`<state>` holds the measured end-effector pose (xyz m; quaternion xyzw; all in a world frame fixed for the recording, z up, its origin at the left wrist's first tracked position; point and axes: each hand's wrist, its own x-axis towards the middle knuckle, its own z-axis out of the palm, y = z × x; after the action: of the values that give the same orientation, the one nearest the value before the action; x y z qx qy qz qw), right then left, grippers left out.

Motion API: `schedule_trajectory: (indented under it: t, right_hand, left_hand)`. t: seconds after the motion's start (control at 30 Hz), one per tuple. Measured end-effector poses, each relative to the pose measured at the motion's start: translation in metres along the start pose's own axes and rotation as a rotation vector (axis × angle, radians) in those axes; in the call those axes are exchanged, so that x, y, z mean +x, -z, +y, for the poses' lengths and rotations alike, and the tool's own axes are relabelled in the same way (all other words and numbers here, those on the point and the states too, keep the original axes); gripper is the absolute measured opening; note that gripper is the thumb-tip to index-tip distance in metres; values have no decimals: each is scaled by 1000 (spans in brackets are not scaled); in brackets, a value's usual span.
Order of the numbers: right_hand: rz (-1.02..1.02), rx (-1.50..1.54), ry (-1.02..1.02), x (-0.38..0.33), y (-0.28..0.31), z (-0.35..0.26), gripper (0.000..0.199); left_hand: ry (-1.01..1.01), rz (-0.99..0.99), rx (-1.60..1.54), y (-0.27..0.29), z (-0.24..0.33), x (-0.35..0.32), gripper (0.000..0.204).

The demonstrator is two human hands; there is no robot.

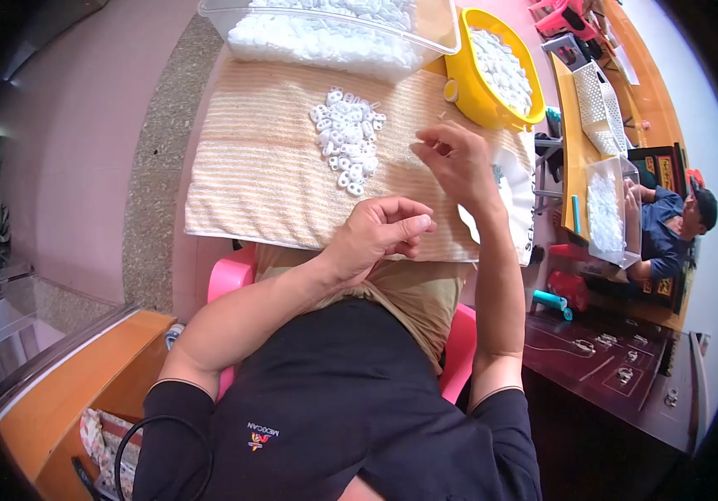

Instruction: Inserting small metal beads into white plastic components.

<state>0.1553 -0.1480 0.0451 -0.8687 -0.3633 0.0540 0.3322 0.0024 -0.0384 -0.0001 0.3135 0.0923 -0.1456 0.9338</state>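
Note:
A loose pile of small white plastic pieces with holes (pixel 347 138) lies on a striped, cream-and-orange towel (pixel 250 159). Just below the pile, my left hand (pixel 384 231) is closed, thumb against the curled fingers; whatever it pinches is too small to make out. To the right of the pile my right hand (pixel 459 159) hovers above the towel, thumb and fingertips drawn together. Anything between those fingertips does not show clearly. Partly behind my right wrist lies a white sheet or bag (pixel 515 200) with small greyish pieces on it.
Beyond the towel stands a clear bin (pixel 325 63) full of white pieces. A yellow tub (pixel 456 88) with more sits at its right. At far right a person (pixel 668 221) works by another clear box (pixel 618 242). A pink chair (pixel 459 351) is under me.

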Motion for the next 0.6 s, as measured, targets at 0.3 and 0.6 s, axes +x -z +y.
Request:
schedule_trajectory:
  t: [0.3,0.6]
  right_hand:
    - [9,-237,163,26,-35,6,20]
    - [11,-249,148,35,-50,2,15]
  left_hand:
    - [-26,26,5,0,3,-1,20]
    - [-53,11,6,2,3,0,20]
